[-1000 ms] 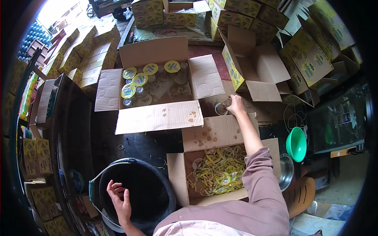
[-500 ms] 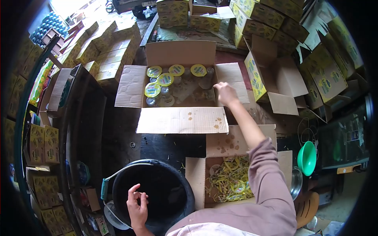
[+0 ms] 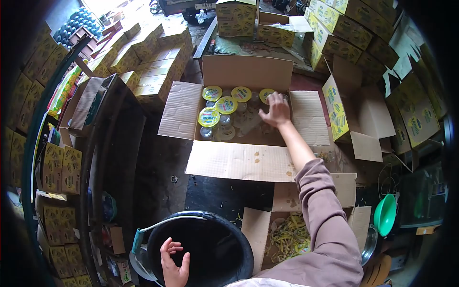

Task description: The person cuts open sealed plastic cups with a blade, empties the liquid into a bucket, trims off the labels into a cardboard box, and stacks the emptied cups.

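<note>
Reaching, in the head view, into an open brown cardboard box [image 3: 246, 71], our right hand [image 3: 276, 112] is just beside clear cups with round yellow lids [image 3: 209, 116], gathered mostly at the box's left and back; we cannot tell whether its grip has clenched on one. Our left hand [image 3: 174, 263] is released, fingers loosely parted, over a round black bucket [image 3: 246, 251]. Nearer us, a second cardboard box [image 3: 342, 187] holds yellow-green strips [image 3: 289, 239], with a bright green bowl [image 3: 385, 215] to its right.
</note>
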The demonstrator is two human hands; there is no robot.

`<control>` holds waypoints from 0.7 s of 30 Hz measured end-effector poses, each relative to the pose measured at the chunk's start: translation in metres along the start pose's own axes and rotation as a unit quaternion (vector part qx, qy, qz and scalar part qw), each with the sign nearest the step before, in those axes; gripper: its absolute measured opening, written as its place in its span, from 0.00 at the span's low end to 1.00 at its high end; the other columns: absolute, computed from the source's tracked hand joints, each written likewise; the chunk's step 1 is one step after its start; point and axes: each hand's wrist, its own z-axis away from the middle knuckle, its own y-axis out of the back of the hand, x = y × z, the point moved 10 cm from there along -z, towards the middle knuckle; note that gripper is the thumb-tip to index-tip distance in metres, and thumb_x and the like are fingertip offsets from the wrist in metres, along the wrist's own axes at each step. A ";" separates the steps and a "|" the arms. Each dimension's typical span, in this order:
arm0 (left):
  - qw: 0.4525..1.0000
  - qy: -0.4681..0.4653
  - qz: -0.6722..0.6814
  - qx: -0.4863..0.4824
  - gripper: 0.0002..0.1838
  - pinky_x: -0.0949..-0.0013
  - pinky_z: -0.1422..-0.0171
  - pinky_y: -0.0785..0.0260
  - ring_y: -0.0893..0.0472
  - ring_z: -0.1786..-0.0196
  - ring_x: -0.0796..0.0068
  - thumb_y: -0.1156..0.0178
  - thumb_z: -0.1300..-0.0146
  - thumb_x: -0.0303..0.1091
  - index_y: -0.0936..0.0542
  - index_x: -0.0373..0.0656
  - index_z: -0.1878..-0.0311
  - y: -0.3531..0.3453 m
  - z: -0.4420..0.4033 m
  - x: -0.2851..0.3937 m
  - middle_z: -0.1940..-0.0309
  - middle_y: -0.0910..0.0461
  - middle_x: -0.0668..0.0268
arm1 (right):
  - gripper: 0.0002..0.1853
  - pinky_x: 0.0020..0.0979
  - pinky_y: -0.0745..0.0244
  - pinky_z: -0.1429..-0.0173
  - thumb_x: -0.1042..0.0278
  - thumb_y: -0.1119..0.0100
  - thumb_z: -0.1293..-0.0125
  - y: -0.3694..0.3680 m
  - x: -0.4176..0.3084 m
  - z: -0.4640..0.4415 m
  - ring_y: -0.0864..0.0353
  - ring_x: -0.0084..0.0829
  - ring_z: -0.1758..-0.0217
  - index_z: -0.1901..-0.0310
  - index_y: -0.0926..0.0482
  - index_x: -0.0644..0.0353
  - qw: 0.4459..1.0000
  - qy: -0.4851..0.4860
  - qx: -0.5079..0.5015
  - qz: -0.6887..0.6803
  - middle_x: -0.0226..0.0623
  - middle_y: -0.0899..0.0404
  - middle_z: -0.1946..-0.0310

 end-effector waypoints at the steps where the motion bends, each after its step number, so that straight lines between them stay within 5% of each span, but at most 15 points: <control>1: 1.000 0.006 0.014 0.000 0.30 0.70 0.50 0.35 0.26 0.58 0.69 0.40 0.47 0.26 0.38 0.40 0.41 0.002 -0.001 0.000 0.58 0.28 0.60 | 0.33 0.40 0.38 0.43 0.55 0.36 0.61 -0.002 0.010 -0.011 0.33 0.36 0.44 0.50 0.30 0.60 0.999 -0.018 0.029 0.009 0.42 0.32 0.50; 4: 0.999 0.005 0.042 0.019 0.26 0.72 0.54 0.34 0.26 0.60 0.72 0.40 0.45 0.23 0.36 0.40 0.42 0.009 -0.003 0.005 0.59 0.28 0.61 | 0.46 0.42 0.43 0.36 0.62 0.33 0.65 -0.036 0.034 -0.028 0.40 0.41 0.36 0.38 0.41 0.57 0.994 -0.082 -0.068 0.026 0.46 0.39 0.42; 8: 1.000 0.012 0.002 0.015 0.31 0.69 0.50 0.35 0.25 0.58 0.70 0.41 0.49 0.25 0.39 0.40 0.41 0.005 0.000 -0.006 0.59 0.28 0.60 | 0.38 0.42 0.40 0.38 0.62 0.33 0.66 -0.039 0.016 -0.026 0.34 0.45 0.41 0.45 0.31 0.48 0.987 -0.037 -0.122 0.098 0.51 0.42 0.43; 11: 1.000 -0.003 0.009 0.010 0.30 0.69 0.50 0.35 0.25 0.59 0.70 0.41 0.49 0.24 0.39 0.40 0.41 0.007 0.000 0.000 0.59 0.28 0.60 | 0.37 0.40 0.33 0.43 0.60 0.34 0.68 -0.016 0.029 -0.026 0.30 0.44 0.46 0.47 0.29 0.51 0.990 -0.101 -0.068 -0.074 0.48 0.41 0.45; 13: 1.000 -0.013 0.011 0.007 0.30 0.70 0.51 0.35 0.25 0.59 0.71 0.41 0.49 0.24 0.39 0.40 0.41 0.008 0.002 0.003 0.59 0.28 0.60 | 0.37 0.33 0.29 0.46 0.58 0.33 0.68 0.027 0.039 -0.036 0.26 0.40 0.49 0.48 0.26 0.55 0.983 -0.110 0.011 -0.149 0.45 0.31 0.51; 17: 0.998 -0.062 0.018 0.008 0.29 0.69 0.51 0.35 0.25 0.59 0.70 0.40 0.49 0.23 0.38 0.38 0.42 0.010 0.006 0.006 0.59 0.27 0.59 | 0.30 0.27 0.30 0.50 0.54 0.35 0.54 0.064 0.023 -0.043 0.24 0.25 0.52 0.49 0.24 0.60 0.872 -0.009 -0.207 -0.443 0.37 0.22 0.55; 21: 0.990 -0.131 0.047 0.020 0.28 0.71 0.54 0.35 0.25 0.60 0.71 0.39 0.47 0.25 0.38 0.38 0.42 0.012 0.013 0.020 0.60 0.27 0.60 | 0.27 0.25 0.30 0.56 0.46 0.45 0.45 0.180 -0.054 0.016 0.25 0.23 0.57 0.50 0.24 0.60 0.821 0.062 -0.255 -0.506 0.33 0.22 0.61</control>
